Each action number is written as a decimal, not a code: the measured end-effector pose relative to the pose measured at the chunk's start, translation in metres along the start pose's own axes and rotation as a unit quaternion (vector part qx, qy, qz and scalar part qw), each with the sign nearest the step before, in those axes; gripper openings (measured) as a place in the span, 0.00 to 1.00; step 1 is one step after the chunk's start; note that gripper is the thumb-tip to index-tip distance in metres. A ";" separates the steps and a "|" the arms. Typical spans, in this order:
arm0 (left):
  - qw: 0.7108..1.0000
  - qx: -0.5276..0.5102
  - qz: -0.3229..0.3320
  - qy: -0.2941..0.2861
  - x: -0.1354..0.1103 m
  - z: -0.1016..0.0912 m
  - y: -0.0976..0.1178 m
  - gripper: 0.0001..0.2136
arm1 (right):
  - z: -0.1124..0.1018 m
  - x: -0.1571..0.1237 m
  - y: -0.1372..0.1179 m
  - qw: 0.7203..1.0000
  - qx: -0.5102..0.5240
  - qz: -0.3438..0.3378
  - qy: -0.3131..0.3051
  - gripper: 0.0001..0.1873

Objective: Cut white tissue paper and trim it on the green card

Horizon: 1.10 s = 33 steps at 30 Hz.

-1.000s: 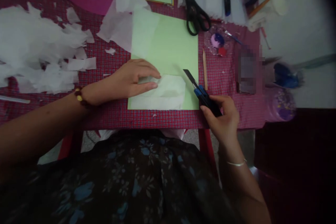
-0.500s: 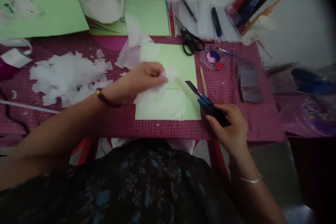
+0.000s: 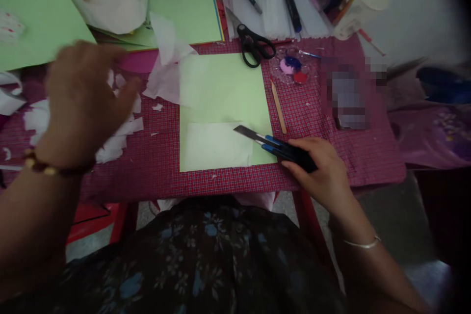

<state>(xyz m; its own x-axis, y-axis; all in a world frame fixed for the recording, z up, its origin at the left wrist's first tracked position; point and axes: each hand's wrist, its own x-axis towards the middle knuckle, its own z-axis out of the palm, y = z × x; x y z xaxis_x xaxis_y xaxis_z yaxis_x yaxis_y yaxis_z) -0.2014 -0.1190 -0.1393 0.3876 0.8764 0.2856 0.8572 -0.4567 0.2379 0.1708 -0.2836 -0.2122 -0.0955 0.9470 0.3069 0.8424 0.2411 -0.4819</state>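
Observation:
My right hand (image 3: 322,169) is closed round a black and blue utility knife (image 3: 274,146) whose blade lies over the lower right part of a light green sheet (image 3: 221,88). A pale rectangle of thin paper (image 3: 217,146) lies on that sheet's lower half. My left hand (image 3: 83,100) hovers blurred at the left, above a heap of white paper scraps (image 3: 117,140), fingers loosely spread, nothing seen in it.
Black scissors (image 3: 253,45), a wooden stick (image 3: 278,107), a paint palette (image 3: 292,65), pens and a stack of green card (image 3: 184,12) lie toward the back of the red checked table (image 3: 154,167). A crumpled white sheet (image 3: 165,66) sits beside the green sheet.
My left hand lifted a strip of white paper off the green sheet and swung left over the scrap heap. The knife tilted flatter toward the sheet.

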 end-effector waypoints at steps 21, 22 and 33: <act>0.947 -0.059 0.242 -0.201 -0.065 0.072 0.088 0.11 | 0.026 0.042 -0.029 0.961 -0.020 -0.221 -0.166 0.08; 0.947 -0.066 0.240 -0.203 -0.065 0.072 0.088 0.12 | 0.027 0.043 -0.029 0.967 0.012 -0.200 -0.155 0.07; 0.954 -0.067 0.212 -0.201 -0.057 0.063 0.083 0.11 | 0.036 0.046 -0.039 0.973 0.182 0.063 -0.128 0.04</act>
<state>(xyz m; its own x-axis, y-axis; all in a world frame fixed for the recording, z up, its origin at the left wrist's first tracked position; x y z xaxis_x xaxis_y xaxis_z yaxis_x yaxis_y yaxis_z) -0.1310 -0.1974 -0.1945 0.8118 0.5838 0.0102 0.5536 -0.7751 0.3046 0.1146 -0.2418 -0.2090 -0.1715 0.9846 0.0350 0.6164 0.1349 -0.7758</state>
